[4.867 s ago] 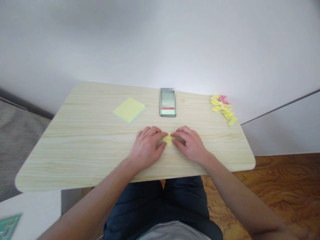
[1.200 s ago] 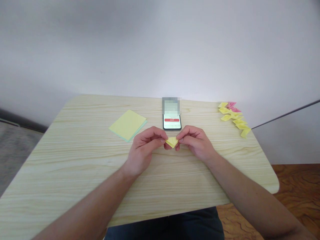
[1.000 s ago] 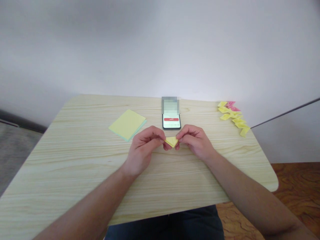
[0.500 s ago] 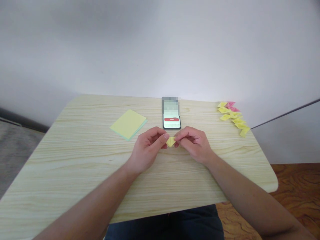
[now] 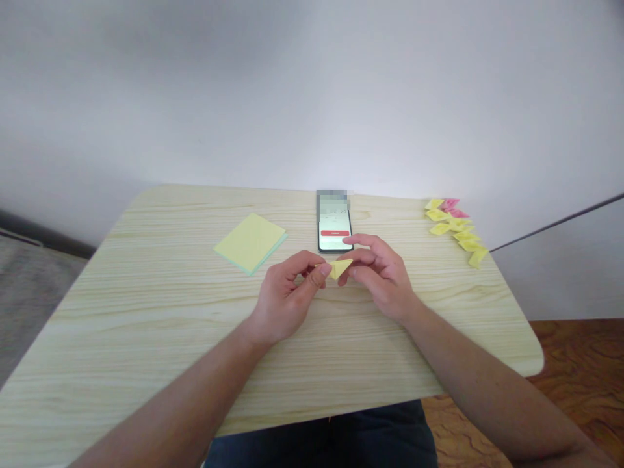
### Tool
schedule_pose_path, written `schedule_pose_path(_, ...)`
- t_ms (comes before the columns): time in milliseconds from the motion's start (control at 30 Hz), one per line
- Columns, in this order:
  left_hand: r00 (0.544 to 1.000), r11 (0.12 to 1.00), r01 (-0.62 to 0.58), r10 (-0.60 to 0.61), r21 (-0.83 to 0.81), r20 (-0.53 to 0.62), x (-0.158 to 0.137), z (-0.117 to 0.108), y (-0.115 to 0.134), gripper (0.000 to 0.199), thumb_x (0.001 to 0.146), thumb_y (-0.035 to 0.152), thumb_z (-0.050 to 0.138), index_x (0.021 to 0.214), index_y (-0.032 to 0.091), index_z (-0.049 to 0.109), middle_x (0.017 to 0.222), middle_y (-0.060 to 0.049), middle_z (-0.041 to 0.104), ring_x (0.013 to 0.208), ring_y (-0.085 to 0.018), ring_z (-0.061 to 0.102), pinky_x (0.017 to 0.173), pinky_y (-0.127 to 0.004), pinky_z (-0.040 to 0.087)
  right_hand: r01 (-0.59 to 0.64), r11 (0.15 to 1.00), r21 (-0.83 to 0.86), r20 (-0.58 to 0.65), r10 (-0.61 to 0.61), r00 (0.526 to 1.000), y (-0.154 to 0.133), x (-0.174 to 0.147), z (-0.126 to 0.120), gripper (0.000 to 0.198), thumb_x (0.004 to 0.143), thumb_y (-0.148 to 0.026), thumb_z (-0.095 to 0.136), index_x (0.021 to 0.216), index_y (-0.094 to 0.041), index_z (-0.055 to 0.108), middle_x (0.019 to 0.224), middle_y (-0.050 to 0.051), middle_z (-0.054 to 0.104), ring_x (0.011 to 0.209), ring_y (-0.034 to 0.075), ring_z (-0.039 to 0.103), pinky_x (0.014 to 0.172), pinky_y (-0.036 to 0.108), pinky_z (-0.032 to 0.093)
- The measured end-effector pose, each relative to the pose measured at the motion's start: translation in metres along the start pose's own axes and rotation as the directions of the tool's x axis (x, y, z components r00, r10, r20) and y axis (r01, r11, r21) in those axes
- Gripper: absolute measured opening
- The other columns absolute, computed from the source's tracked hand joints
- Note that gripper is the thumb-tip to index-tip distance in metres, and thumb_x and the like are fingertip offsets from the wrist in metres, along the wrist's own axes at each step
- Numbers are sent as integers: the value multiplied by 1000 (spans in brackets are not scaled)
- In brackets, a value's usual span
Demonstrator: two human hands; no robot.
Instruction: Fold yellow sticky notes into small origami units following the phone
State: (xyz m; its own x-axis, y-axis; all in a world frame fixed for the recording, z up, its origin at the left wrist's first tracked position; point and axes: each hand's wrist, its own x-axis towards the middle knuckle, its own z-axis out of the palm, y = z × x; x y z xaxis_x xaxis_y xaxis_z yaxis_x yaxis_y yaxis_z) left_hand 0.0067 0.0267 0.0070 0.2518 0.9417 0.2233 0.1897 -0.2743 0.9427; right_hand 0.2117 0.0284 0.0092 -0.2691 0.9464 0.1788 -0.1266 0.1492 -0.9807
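A small yellow folded paper point(image 5: 341, 267) is pinched by its left part between the thumb and fingers of my left hand point(image 5: 291, 292). It looks like a triangle with its point down and a crease near the middle. On its right side is my right hand point(image 5: 383, 276), with the index finger lifted and stretched out and the thumb apart from it. The right fingertips lie close around the paper's right corner; whether one touches it from behind I cannot tell. Just beyond the hands a phone point(image 5: 334, 224) lies with its screen lit.
To the left lies a stack of square paper point(image 5: 251, 242), yellow on top with green beneath. Several folded yellow pieces point(image 5: 451, 224) and pink folded pieces point(image 5: 451, 205) lie along the right edge of the wooden table point(image 5: 160, 312). A white wall point(image 5: 312, 97) stands behind.
My right hand has loosened its pinch on the paper, and its index finger has lifted up and away. More of the paper's right corner now shows. The left hand keeps its hold.
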Motion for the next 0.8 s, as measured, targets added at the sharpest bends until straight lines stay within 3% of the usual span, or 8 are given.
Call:
schedule_pose_path(100,1000,999,-27,27,34,0,-1,1,1,19,97,34,63,87,18,68,77,0,66,74,-13,57,70,-27,43,-65,998,16,36,64,997,-1,2,1,28,91,-29,70,119,-23,69,99,4,75,79,17,72,78,35,60)
schedule_pose_path(267,998,995,-65,64,78,14,-1,2,2,16,97,31,63,90,18,70,79,0,68,75,-12,60,71,-26,45,-115,992,-58,-36,114,993,-3,4,2,19,86,-37,78,95,-20,75,82,2,74,72,15,70,68,29,57)
schedule_pose_path(467,992,989,-119,122,83,-27,-2,2,-2,11,95,28,67,103,21,68,90,-1,70,82,-13,62,78,-27,48,-84,987,-137,-34,80,996,-1,2,-1,20,90,-39,75,100,-21,74,82,2,74,75,15,70,69,28,55)
schedule_pose_path(800,994,985,-70,82,160,-73,-3,2,1,11,97,30,63,96,21,69,85,-1,71,80,-15,64,75,-27,48,-97,984,-147,-55,89,994,2,5,-2,21,90,-40,75,99,-21,73,81,1,73,74,15,69,70,28,55)
